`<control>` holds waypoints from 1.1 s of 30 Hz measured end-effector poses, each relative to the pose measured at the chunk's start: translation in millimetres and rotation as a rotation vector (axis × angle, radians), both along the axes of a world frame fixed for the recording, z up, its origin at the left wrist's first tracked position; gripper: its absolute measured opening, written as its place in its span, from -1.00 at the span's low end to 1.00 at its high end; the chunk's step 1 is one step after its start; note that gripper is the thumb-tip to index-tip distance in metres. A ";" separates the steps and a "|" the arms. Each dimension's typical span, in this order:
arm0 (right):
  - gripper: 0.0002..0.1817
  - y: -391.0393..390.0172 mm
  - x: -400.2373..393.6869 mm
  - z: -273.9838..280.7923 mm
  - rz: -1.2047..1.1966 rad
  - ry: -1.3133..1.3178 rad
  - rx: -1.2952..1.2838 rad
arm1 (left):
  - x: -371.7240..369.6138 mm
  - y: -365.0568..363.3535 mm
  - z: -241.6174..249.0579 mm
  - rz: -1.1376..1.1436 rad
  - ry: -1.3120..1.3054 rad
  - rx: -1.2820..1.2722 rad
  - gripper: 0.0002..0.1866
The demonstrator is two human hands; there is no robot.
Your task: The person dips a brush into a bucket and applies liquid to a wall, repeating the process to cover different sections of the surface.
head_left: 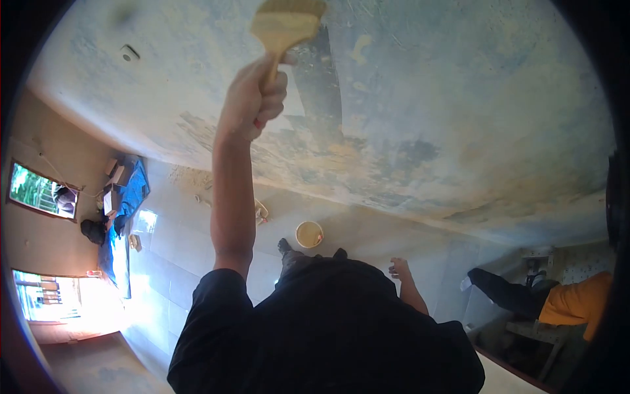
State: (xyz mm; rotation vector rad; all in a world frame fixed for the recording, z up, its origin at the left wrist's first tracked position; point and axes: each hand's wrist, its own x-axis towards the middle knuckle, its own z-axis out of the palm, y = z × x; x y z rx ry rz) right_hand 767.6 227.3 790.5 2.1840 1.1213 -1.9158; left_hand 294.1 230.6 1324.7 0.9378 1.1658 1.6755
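Note:
My left hand (257, 92) is raised in front of the wall, its fingers wrapped round the handle of a wide paintbrush (286, 26). The brush points up, its bristles overlapping the top edge of the view. Behind it is a patchy, pale blue-grey wall (420, 85) with a dark vertical streak beside the brush. Down at my side hangs my right hand (399, 268), fingers loosely apart and holding nothing. A round bucket (309, 234) with pale contents stands on the floor by my feet, nearest to my right hand.
A person in an orange top (577, 299) is at the right, near a wooden stand (538, 335). On the left, boxes and a blue sheet (133, 190) lie below a window (42, 190). Pale tiles (177, 262) cover the floor. A switch plate (130, 53) is on the wall.

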 end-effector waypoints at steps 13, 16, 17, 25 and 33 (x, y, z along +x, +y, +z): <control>-0.68 -14.4 7.6 -31.0 0.229 0.032 0.111 | -0.7 24.2 -180.4 -0.145 -0.351 -0.216 -0.68; -0.65 -34.2 57.3 -88.2 0.788 0.062 0.332 | 2.6 18.0 -269.7 -0.158 -0.435 -0.410 -0.67; -0.63 -42.1 68.1 -107.3 0.647 0.119 0.216 | -0.4 14.1 -303.2 -0.176 -0.438 -0.442 -0.66; -0.64 -49.3 58.6 -76.2 0.415 0.107 0.269 | -43.1 1.4 -340.0 -0.113 -0.614 -0.565 -0.65; -0.70 -40.7 53.4 -107.4 0.437 0.183 0.332 | -106.3 -0.7 -128.1 -0.097 -0.326 -0.337 -0.75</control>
